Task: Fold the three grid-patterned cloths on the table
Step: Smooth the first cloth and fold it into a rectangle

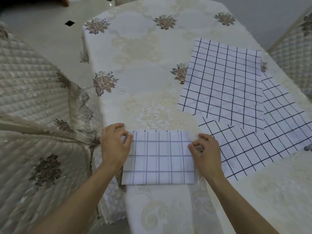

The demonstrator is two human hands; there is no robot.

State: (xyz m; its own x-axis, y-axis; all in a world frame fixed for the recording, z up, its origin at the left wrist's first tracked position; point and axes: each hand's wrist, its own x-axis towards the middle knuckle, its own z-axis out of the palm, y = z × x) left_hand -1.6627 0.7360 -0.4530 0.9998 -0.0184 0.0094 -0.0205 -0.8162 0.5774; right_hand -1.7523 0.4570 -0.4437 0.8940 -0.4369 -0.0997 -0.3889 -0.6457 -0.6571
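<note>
Cloth half-folded at near edge of table, left hand and right hand each pinching far corner. Imo match grid lines, flatten crease before next fold.

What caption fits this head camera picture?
Left hand and right hand pinch the folded cloth; top cloth overlaps lower cloth on the table.

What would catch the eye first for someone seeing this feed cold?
The folded grid cloth near the table's front edge draws the eye first, with the left hand and right hand pinching its far corners. To its right, a flat grid cloth lies spread out, overlapping a second flat cloth. A cream flowered tablecloth lies under all of it.
</note>
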